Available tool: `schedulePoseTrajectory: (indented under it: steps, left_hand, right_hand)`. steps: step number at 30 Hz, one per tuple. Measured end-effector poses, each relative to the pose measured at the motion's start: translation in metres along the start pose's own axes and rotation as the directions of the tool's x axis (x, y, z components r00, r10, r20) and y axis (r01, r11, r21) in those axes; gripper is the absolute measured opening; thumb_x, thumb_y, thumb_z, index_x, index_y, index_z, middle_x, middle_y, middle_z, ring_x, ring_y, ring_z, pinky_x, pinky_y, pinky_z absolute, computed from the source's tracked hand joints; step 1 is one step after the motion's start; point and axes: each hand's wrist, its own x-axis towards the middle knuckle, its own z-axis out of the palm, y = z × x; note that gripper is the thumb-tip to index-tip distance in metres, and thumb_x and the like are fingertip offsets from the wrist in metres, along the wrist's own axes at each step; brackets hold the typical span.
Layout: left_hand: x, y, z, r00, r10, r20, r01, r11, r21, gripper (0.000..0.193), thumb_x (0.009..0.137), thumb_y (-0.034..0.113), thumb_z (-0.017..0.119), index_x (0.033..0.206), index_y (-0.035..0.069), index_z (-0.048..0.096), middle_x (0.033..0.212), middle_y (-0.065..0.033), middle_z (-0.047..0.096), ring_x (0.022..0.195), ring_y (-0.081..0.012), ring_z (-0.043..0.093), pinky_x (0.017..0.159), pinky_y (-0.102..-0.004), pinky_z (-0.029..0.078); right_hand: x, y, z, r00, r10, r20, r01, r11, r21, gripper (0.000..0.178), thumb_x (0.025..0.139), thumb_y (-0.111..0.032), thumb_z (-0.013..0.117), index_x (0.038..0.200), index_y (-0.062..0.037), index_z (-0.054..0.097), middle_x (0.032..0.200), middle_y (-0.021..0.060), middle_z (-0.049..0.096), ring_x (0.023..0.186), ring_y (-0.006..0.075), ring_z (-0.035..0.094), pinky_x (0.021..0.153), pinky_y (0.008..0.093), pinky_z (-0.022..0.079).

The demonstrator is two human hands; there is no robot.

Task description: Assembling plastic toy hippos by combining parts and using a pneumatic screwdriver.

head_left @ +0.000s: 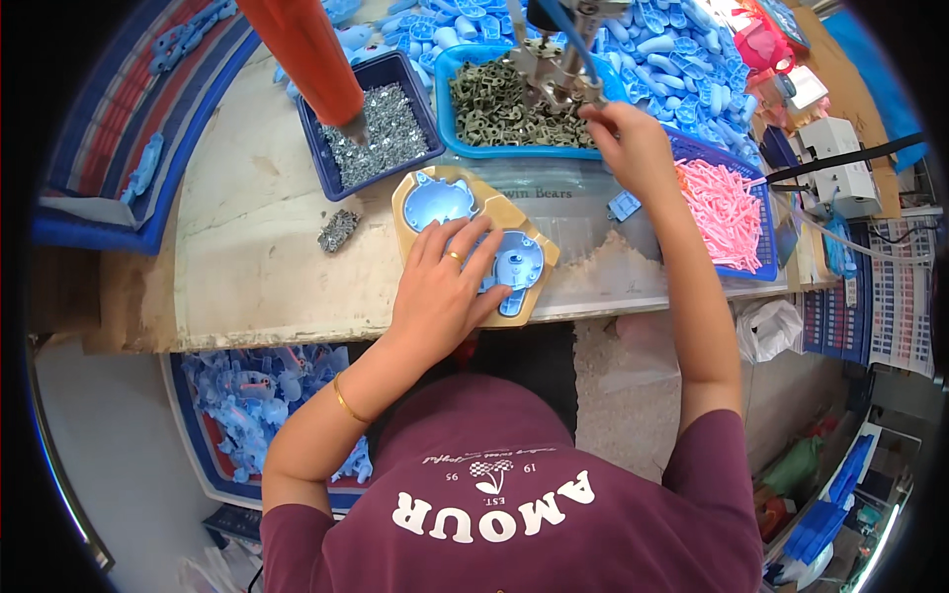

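Driver: over the screw tray, beyond the jig and to its left.
Left hand: I see it unclenched, spread across the jig.
Blue shells: in the jig, partly under that hand.
Parts tray: just beyond the jig.
Right hand: beyond the jig, rightward; I cannot tell whether it grasps anything.
Basket: right of the jig.
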Motion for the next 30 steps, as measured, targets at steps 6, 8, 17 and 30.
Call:
schedulePoseTrajectory:
  steps: [6, 8, 17, 30]
  left_hand:
    - [-0.002, 0.001, 0.002, 1.000, -0.015, -0.007, 0.015, 1.000, 0.015, 0.060, 0.080, 0.027, 0.079, 0.132, 0.005, 0.059, 0.138, -0.0118, 0.055, 0.126, -0.0340, 0.050, 0.110, -0.0495, 0.040]
    - [-0.002, 0.001, 0.002, 1.000, -0.012, -0.016, 0.012, 1.000, 0.016, 0.061, 0.079, 0.025, 0.080, 0.133, 0.005, 0.059, 0.139, -0.0117, 0.055, 0.125, -0.0349, 0.050, 0.107, -0.0487, 0.042]
    - [0.002, -0.002, -0.007, 0.999, -0.007, 0.037, 0.007, 1.000, 0.006, 0.059, 0.083, 0.032, 0.076, 0.134, 0.006, 0.058, 0.136, -0.0115, 0.057, 0.127, -0.0327, 0.051, 0.114, -0.0503, 0.036]
    - [0.050, 0.004, -0.012, 0.994, 0.033, -0.108, -0.059, 0.968, -0.246, 0.044, 0.088, 0.013, 0.072, 0.129, 0.004, 0.061, 0.116, -0.0160, 0.065, 0.099, -0.0334, 0.064, 0.083, -0.0413, 0.053]
  right_hand:
    - [0.047, 0.002, 0.043, 0.997, -0.070, -0.014, 0.063, 0.957, -0.283, 0.021, 0.086, -0.018, 0.073, 0.105, -0.0104, 0.072, 0.091, 0.0106, 0.074, 0.082, 0.0289, 0.071, 0.072, 0.0409, 0.056]
    - [0.053, 0.012, 0.058, 0.995, -0.086, -0.045, 0.067, 0.942, -0.330, 0.020, 0.084, -0.018, 0.074, 0.102, -0.0106, 0.071, 0.090, 0.0103, 0.074, 0.082, 0.0288, 0.071, 0.072, 0.0413, 0.056]
    - [0.042, 0.016, 0.010, 0.927, 0.364, 0.086, -0.359, 0.798, 0.484, 0.027, 0.088, -0.015, 0.070, 0.111, -0.0032, 0.072, 0.087, 0.0028, 0.073, 0.077, 0.0092, 0.066, 0.068, 0.0246, 0.051]
    - [-0.045, -0.091, -0.021, 0.868, 0.010, 0.496, -0.307, 0.795, 0.523, 0.025, 0.082, -0.003, 0.068, 0.104, -0.0034, 0.056, 0.079, -0.0002, 0.062, 0.072, 0.0047, 0.057, 0.066, 0.0209, 0.048]
